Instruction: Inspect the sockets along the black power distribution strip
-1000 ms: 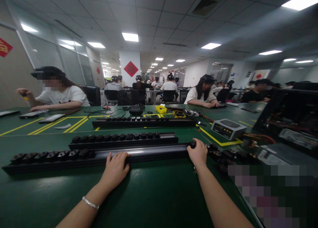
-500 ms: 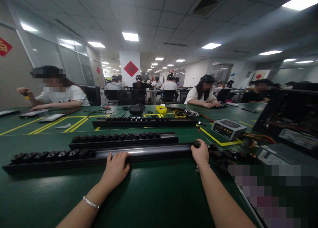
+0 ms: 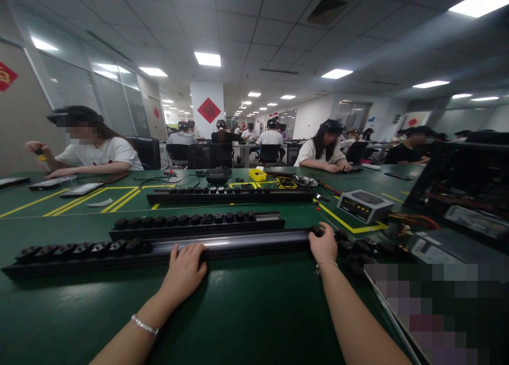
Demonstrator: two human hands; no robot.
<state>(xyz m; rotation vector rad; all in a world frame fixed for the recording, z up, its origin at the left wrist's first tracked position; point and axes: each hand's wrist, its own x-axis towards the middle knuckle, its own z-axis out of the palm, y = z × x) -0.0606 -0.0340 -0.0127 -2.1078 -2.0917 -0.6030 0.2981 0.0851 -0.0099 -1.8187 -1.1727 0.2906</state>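
A long black power track rail (image 3: 246, 242) with a shiny top strip lies across the green table in front of me. Several round black socket modules (image 3: 81, 249) sit in a row along its left part. My left hand (image 3: 186, 267) rests over the rail's near edge near its middle, fingers bent onto the strip. At the rail's right end my right hand (image 3: 324, 244) pinches a black socket module (image 3: 317, 231), partly hidden by the fingers. More loose black modules (image 3: 360, 246) lie just right of that hand.
Behind stands a second rail (image 3: 199, 225) filled with modules, and a third rail (image 3: 230, 196) farther back. To the right are a grey power supply unit (image 3: 365, 206), wires and an open computer case (image 3: 469, 185). A yellow bin (image 3: 257, 175) and seated people are beyond.
My right hand has shifted slightly to the right with the black socket module in its fingers. My left hand stays in place on the rail.
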